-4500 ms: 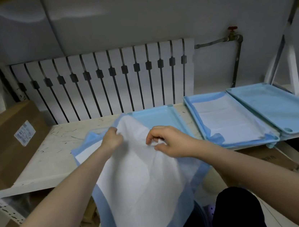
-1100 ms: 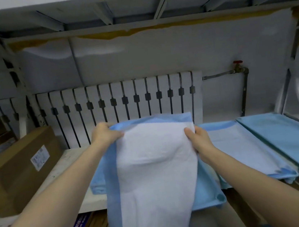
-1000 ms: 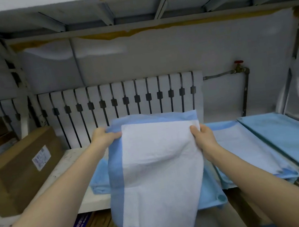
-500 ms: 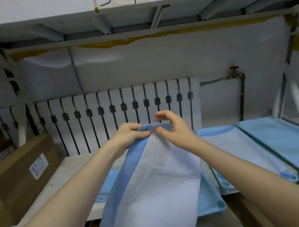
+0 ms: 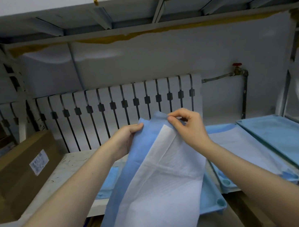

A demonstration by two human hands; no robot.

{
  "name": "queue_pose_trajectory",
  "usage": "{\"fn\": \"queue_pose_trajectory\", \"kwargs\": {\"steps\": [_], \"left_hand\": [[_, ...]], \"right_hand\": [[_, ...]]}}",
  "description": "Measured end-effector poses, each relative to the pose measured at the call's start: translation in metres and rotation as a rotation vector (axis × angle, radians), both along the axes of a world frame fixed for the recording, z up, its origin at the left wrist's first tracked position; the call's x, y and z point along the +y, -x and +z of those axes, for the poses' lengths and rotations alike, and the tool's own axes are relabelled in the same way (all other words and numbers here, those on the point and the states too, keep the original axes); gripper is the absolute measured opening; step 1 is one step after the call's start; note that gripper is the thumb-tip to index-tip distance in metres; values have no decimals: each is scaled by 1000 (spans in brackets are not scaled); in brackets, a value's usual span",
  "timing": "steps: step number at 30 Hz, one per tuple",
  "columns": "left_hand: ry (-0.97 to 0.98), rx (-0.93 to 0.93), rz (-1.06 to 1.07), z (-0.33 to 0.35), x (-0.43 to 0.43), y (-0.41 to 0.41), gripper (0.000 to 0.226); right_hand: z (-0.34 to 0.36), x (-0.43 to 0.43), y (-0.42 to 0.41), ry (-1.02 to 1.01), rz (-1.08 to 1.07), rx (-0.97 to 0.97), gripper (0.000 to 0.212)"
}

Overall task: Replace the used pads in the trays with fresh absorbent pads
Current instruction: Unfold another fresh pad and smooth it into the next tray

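I hold a large absorbent pad, white with a blue border, hanging in front of me and folded lengthwise. My left hand grips its top left corner. My right hand pinches the top edge just beside it. Behind the pad a light blue tray lies on the shelf, mostly hidden by the pad. To the right sits a second tray with a white and blue pad lying in it, and a third blue tray overlaps its right side.
A brown cardboard box with a white label stands on the white shelf at the left. A white radiator runs along the back wall, with a pipe and red valve at right. An upper shelf hangs overhead.
My hands have come together at the pad's top edge, folding the spread pad in half lengthwise. The view has tilted up slightly.
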State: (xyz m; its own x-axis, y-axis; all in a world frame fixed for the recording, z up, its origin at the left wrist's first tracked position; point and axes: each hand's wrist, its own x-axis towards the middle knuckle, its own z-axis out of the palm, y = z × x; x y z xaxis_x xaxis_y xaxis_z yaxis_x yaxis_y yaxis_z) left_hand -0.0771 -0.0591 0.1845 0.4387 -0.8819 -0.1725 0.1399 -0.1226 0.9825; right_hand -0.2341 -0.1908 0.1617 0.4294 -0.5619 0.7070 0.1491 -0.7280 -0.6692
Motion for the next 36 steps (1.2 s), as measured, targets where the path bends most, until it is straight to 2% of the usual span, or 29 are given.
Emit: {"fn": "queue_pose_trajectory", "kwargs": {"steps": [6,8,11,14,18,24,26,28,31,33,36], "left_hand": [[-9,64,26,4,-2,2,30],[-2,78,-3,5,-3,4,30],[41,77,-49,7,-2,10,22],[86,56,-62,8,-2,15,28],[62,13,-62,10,-1,12,31],[58,0,-96,8,0,13,29],[78,-95,-118,5,0,14,32],[58,-269,-98,2,0,14,30],[-1,-475,61,-6,-7,11,21],[-16,-575,122,-11,-11,9,20],[-10,-648,96,-11,-12,14,11]], "right_hand": [[22,28,12,120,370,238,28],[25,33,6,145,335,222,24],[16,28,-12,139,104,155,20],[7,17,-22,117,-37,171,9],[11,11,-22,12,51,190,13],[14,8,-21,-11,18,223,8],[13,9,-21,-23,27,205,8],[12,9,-22,-52,33,190,13],[12,9,-22,-47,46,249,17],[13,9,-21,-16,83,310,11],[16,9,-18,-17,135,357,10]]}}
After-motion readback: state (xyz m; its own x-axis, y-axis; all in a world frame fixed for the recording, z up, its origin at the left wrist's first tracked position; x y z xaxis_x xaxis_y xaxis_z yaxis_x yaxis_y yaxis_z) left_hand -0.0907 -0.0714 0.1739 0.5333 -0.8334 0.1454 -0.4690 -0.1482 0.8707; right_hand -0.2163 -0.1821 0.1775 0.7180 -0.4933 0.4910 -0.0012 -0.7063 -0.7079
